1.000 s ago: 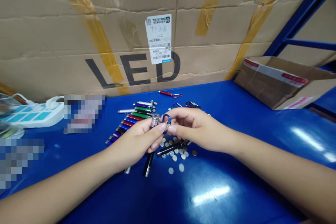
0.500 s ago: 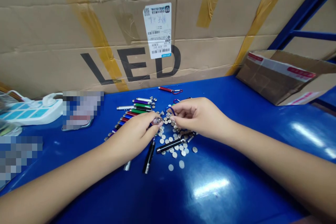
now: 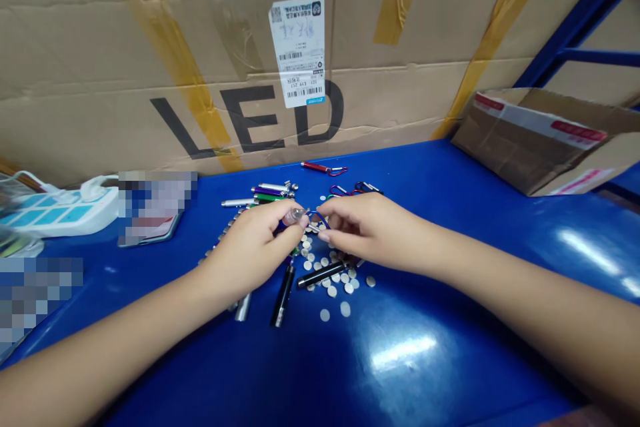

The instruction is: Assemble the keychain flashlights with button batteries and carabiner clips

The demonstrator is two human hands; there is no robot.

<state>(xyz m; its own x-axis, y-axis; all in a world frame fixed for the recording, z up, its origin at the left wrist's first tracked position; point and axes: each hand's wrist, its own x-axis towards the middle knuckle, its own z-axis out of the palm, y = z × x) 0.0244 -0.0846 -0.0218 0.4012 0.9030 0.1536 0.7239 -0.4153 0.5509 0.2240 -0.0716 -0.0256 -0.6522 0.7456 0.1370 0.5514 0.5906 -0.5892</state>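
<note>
My left hand (image 3: 260,237) is closed in a pinch on a small shiny cylinder (image 3: 294,215), whose far end lies hidden in the palm. Opposite it, my right hand (image 3: 365,227) grips a blue carabiner clip (image 3: 323,219) between thumb and fingers. The clip's near end meets the cylinder's tip; whether they are joined I cannot tell. Round silvery button cells (image 3: 333,291) lie scattered below the hands. Among them rests a black penlight (image 3: 320,275), with another black penlight (image 3: 283,297) nearer me. Partly behind my left hand is a row of coloured penlights (image 3: 270,198).
A red penlight with a clip (image 3: 315,167) lies at the back. More carabiner clips (image 3: 367,187) sit behind my right hand. A large cardboard box (image 3: 390,100) walls the table's rear; an open carton (image 3: 530,140) stands right. At left is a power strip (image 3: 65,213).
My hands have drawn together, bringing the blue carabiner clip up to the cylinder's tip. My right hand has dropped slightly, uncovering clips behind it. The view has shifted slightly.
</note>
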